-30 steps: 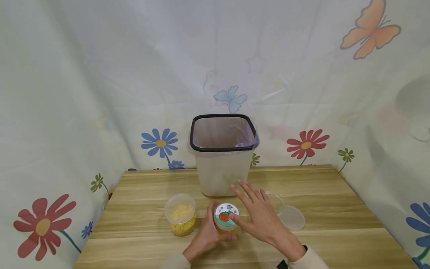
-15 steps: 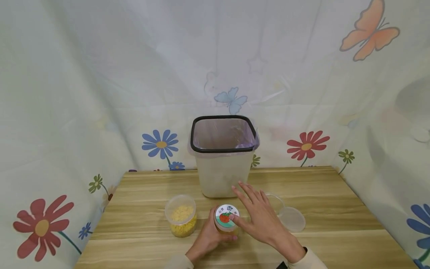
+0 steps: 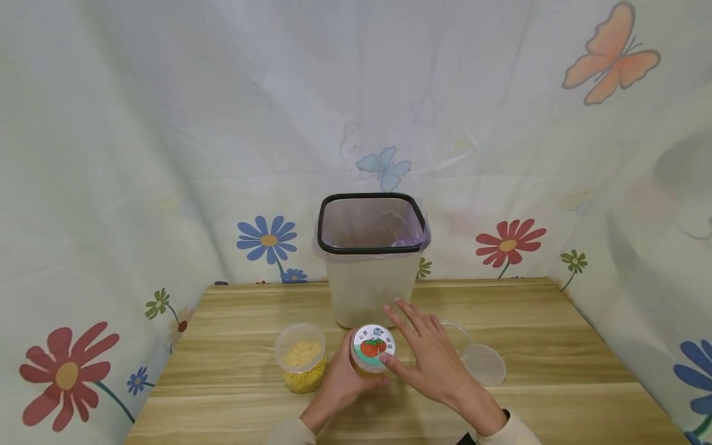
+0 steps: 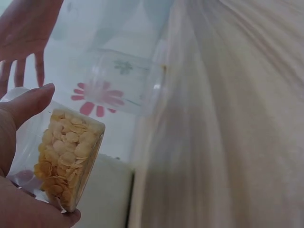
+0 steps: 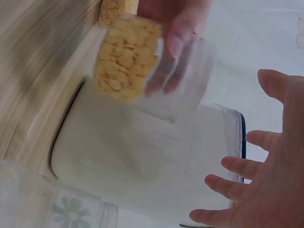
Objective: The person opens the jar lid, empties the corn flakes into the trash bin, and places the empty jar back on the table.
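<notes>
My left hand (image 3: 340, 384) grips a clear plastic jar (image 4: 71, 152) round its side, thumb and fingers curled about it. Pale yellow flakes fill the lower part of the jar in both wrist views. On its top, in the head view, is a round lid (image 3: 371, 345) with a tomato picture. My right hand (image 3: 436, 364) hovers just right of the jar, fingers spread; the right wrist view shows it apart from the jar. Left of my left hand stands an uncovered clear jar (image 3: 301, 358), partly filled with yellow flakes.
Behind the jars stands a cream bin (image 3: 369, 284) with a black rim and a purple liner. Right of my right hand are another clear jar (image 3: 457, 337), partly hidden, and a translucent round lid (image 3: 484, 364) on the wooden table (image 3: 556, 346). A printed curtain (image 3: 500, 154) surrounds the table.
My left hand has raised the jar slightly and shifted it a little away from me and left, so its tomato lid shows more fully. The right hand stays nearly still.
</notes>
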The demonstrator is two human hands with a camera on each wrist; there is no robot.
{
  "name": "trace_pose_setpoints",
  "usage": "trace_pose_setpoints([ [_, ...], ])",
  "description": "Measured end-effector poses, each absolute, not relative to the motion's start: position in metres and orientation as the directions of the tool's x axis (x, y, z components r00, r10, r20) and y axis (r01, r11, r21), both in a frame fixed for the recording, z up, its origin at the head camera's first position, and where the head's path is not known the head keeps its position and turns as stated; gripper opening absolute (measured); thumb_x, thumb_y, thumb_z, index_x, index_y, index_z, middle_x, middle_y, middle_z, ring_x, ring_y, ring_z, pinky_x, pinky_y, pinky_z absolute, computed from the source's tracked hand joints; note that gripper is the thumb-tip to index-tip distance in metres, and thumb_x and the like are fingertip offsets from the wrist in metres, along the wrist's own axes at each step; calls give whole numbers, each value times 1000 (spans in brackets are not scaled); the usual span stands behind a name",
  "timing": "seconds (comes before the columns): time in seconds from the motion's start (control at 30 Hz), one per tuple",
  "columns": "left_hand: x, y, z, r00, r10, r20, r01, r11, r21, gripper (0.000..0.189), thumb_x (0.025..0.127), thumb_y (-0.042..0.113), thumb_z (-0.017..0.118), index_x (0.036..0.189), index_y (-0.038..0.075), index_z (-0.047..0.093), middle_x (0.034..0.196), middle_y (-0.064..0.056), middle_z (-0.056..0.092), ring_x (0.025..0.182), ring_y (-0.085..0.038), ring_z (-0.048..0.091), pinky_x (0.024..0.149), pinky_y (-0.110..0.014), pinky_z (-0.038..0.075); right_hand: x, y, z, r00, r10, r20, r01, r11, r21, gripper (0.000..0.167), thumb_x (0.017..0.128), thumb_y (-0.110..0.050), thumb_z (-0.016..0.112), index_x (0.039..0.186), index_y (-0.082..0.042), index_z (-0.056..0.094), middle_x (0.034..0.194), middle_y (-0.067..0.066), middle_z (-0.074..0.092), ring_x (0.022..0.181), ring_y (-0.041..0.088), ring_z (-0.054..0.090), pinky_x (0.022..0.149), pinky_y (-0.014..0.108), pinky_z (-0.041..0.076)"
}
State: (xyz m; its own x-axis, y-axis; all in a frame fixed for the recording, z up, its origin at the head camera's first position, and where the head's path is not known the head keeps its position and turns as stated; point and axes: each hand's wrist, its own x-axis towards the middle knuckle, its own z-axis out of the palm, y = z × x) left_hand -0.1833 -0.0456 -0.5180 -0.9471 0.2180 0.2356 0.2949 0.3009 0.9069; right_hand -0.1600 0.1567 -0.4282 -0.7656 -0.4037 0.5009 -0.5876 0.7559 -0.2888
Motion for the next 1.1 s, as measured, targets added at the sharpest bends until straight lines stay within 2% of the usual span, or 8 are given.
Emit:
trace_pose_setpoints([
  [0.1, -181, -48, -508, -941, 212, 264, 322, 317, 892, 101, 62, 45, 91, 145, 27, 36, 133, 5, 59, 122, -19, 58, 106, -44, 45, -159, 156, -426, -762, -399, 511, -592, 749, -298, 78, 87, -51, 67, 154, -32, 31, 160, 4, 33, 145, 29, 36, 113, 64, 28],
  [0.2, -179, -49, -500, -935, 217, 282, 340, 313, 887, 103, 64, 43, 90, 147, 22, 34, 136, 2, 57, 125, -21, 56, 106, -48, 44, -158, 154, -424, -744, -398, 536, -605, 741, -290, 77, 88, -51, 66, 154, -31, 32, 160, 3, 33, 144, 28, 38, 113, 62, 29],
  [0.33, -175, -49, -492, -932, 199, 303, 357, 352, 866, 106, 64, 42, 90, 149, 15, 33, 139, -3, 54, 125, -23, 55, 106, -50, 44, -158, 153, -421, -722, -403, 563, -625, 729, -279, 78, 86, -47, 68, 153, -29, 33, 159, 3, 35, 143, 29, 39, 113, 59, 31],
  [0.5, -172, -46, -487, -911, 173, 374, 411, 424, 807, 103, 63, 36, 92, 146, 12, 37, 137, -6, 54, 124, -25, 55, 103, -50, 47, -157, 151, -419, -722, -401, 564, -627, 724, -287, 81, 83, -45, 71, 153, -27, 34, 158, 4, 36, 142, 31, 40, 112, 58, 34],
  [0.6, -170, -43, -486, -878, 157, 452, 466, 489, 737, 99, 61, 32, 93, 142, 14, 41, 132, -4, 56, 121, -22, 55, 100, -47, 50, -156, 148, -419, -739, -395, 546, -616, 724, -310, 81, 84, -47, 70, 153, -27, 34, 159, 3, 35, 141, 33, 41, 110, 59, 37],
  [0.7, -171, -41, -484, -819, 148, 554, 525, 582, 621, 97, 57, 32, 95, 138, 15, 45, 129, -1, 58, 117, -18, 54, 99, -43, 51, -155, 145, -419, -750, -390, 535, -609, 723, -326, 81, 84, -48, 70, 153, -28, 34, 159, 3, 34, 142, 33, 41, 106, 58, 42],
  [0.83, -171, -39, -482, -741, 152, 654, 562, 673, 480, 97, 54, 32, 96, 136, 12, 48, 131, -1, 57, 115, -18, 52, 98, -40, 51, -153, 140, -420, -764, -379, 522, -596, 725, -346, 80, 84, -52, 70, 153, -31, 34, 159, 1, 34, 140, 33, 43, 100, 57, 47],
  [1.1, -168, -37, -477, -702, 141, 698, 550, 730, 405, 95, 54, 29, 95, 136, 9, 51, 132, -6, 58, 123, -24, 51, 102, -43, 49, -152, 131, -424, -773, -340, 536, -581, 719, -382, 81, 82, -52, 73, 151, -28, 39, 154, 6, 43, 133, 36, 51, 95, 56, 51],
])
